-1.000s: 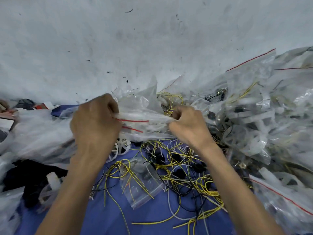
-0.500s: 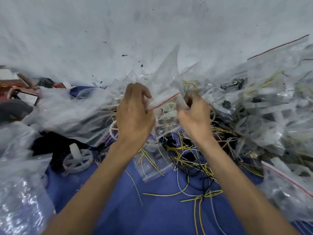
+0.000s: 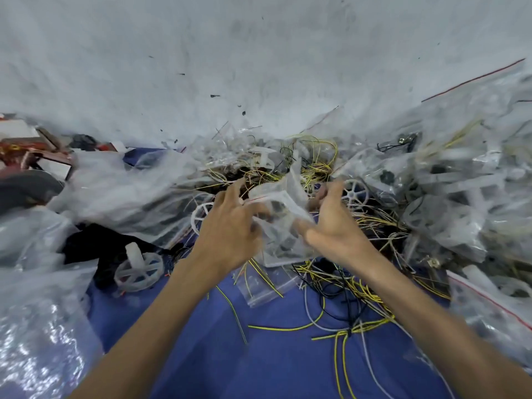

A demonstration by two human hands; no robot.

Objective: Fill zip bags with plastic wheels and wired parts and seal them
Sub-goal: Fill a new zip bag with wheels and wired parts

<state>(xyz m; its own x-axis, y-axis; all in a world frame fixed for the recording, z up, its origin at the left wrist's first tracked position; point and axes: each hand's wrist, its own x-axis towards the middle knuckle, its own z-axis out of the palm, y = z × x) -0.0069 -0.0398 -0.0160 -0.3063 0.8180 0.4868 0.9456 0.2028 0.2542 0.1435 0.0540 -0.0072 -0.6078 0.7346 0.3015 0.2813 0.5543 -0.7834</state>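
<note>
Cloth (image 3: pixel 259 364) of blue lies under everything. On my right rises a heap of filled bags (image 3: pixel 466 203), and on my left slumps clear plastic sheeting (image 3: pixel 115 194). Between them sprawls a tangle of yellow and black wires (image 3: pixel 342 286). Lifted over that tangle is the zip bag (image 3: pixel 285 226) I am working on, with dark parts showing through its film. My left hand (image 3: pixel 230 228) grips its mouth side, thumb laid across the film and fingers curled at the red seal line (image 3: pixel 253 199). My right hand (image 3: pixel 335 223) holds the opposite side, thumb pressed to the film and fingers curled round behind. The frame is smeared, so I cannot tell whether the mouth is closed along its whole run.

The step, as I judge it, is sealing. To do it well I should pull the mouth taut between both hands so the two lips lie flat on each other. I should keep any wire end out of the track, then pinch at one corner and run thumb and finger along the line to the other — not press in the middle, which traps air and leaves the ends gaping. A plastic wheel (image 3: pixel 355 194) sits just beyond my right fingers, a second wheel (image 3: pixel 138 269) lies on the cloth to the left, and a small flat bag (image 3: pixel 259 295) lies beneath my hands.
</note>
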